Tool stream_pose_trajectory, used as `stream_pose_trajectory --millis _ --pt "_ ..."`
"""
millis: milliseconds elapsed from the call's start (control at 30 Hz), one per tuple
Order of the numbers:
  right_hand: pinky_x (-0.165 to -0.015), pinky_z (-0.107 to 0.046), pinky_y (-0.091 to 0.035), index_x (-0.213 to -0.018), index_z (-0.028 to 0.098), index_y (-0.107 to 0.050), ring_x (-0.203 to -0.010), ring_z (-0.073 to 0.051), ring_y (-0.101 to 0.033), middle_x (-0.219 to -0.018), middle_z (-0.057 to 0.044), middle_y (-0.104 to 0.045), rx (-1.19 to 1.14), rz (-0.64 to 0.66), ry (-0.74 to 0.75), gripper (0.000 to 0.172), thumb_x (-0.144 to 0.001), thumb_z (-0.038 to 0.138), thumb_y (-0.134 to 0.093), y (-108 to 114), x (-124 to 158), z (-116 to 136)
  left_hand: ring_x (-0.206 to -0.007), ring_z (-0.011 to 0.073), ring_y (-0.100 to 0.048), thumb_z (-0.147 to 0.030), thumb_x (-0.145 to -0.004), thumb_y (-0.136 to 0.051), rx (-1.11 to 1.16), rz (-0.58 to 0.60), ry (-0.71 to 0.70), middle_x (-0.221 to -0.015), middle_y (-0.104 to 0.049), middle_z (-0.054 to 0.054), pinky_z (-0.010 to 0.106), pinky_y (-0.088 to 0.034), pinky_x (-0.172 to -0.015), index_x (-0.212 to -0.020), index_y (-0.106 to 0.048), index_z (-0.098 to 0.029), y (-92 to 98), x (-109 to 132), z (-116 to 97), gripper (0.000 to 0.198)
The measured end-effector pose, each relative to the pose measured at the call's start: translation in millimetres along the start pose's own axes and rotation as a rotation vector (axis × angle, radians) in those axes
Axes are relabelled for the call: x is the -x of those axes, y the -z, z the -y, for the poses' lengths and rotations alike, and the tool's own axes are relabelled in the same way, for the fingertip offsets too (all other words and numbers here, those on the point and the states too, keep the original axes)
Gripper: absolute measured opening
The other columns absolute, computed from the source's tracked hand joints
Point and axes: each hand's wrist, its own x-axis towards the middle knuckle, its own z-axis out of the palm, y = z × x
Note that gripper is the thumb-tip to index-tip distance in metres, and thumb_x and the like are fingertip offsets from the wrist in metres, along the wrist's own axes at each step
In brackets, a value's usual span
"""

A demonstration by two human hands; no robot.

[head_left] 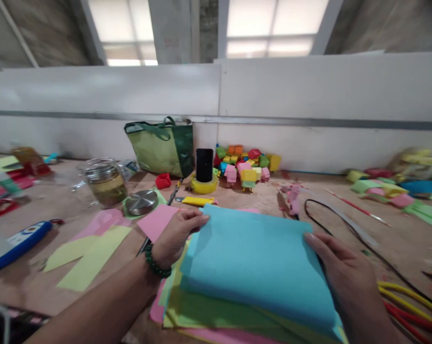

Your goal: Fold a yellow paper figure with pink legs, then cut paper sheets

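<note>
A light blue sheet of paper (258, 258) is held up at its far edge by both hands, its near part curving down. My left hand (178, 231), with a dark green bead bracelet (157, 263) on the wrist, pinches the far left corner. At the far right corner, my right hand (339, 260) is closed with the thumb on top; its other fingers are partly hidden below. Beneath the sheet lies a stack of coloured paper (208, 313) in green, yellow and pink. A pink paper piece (156, 222) lies beside my left hand.
Behind the paper are a yellow-handled cutter (196, 201), a phone (204, 165) propped upright on a yellow tape roll (204, 185) and small folded paper pieces (247, 169). A glass jar of liquid (106, 184) and green bag (162, 150) stand left. Cables (411, 306) lie right.
</note>
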Motion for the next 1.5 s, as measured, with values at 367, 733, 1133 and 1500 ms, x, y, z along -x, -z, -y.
stream_pose_trajectory --millis 367,733,1133,1500 --pt "-0.046 -0.024 -0.039 -0.063 0.02 -0.071 -0.053 -0.014 -0.047 -0.056 -0.001 -0.059 0.032 -0.017 -0.038 0.028 -0.05 0.044 -0.074 -2.8 0.2 1.9 -0.059 0.0078 -0.038 -0.035 -0.064 -0.076 -0.006 0.027 -0.02 -0.062 -0.043 -0.005 0.022 -0.029 -0.059 -0.068 -0.057 -0.015 3.5 -2.1 4.3 0.028" --pt "-0.047 -0.024 -0.031 -0.069 0.016 -0.065 -0.05 -0.011 -0.04 -0.054 0.002 -0.048 0.201 0.232 0.1 0.04 -0.068 0.055 -0.06 -14.6 -5.8 -22.2 -0.06 0.0115 -0.041 -0.04 -0.07 -0.061 -0.487 0.021 -0.152 -0.062 -0.046 -0.004 0.024 -0.033 -0.059 -0.068 -0.053 -0.016 11.4 -16.0 13.7 0.026" --pt "-0.057 -0.027 -0.034 -0.065 0.02 -0.06 -0.06 -0.017 -0.053 -0.061 -0.002 -0.061 0.73 0.43 0.172 0.024 -0.077 0.038 -0.051 -31.9 -11.1 -42.4 -0.071 0.0204 -0.056 -0.025 -0.074 -0.058 -1.192 0.004 -0.097 -0.073 -0.062 0.003 0.03 -0.037 -0.066 -0.095 -0.061 -0.02 18.0 -22.0 39.2 0.022" --pt "-0.058 -0.027 -0.032 -0.072 0.019 -0.062 -0.066 -0.018 -0.057 -0.071 -0.006 -0.066 0.862 0.47 0.226 0.022 -0.084 0.032 -0.049 -34.3 -10.3 -40.1 -0.102 0.0211 -0.055 -0.001 -0.077 -0.045 -1.557 0.886 -0.67 -0.118 -0.057 0.01 0.031 -0.042 -0.089 -0.126 -0.057 -0.027 6.5 -44.0 15.4 0.057"
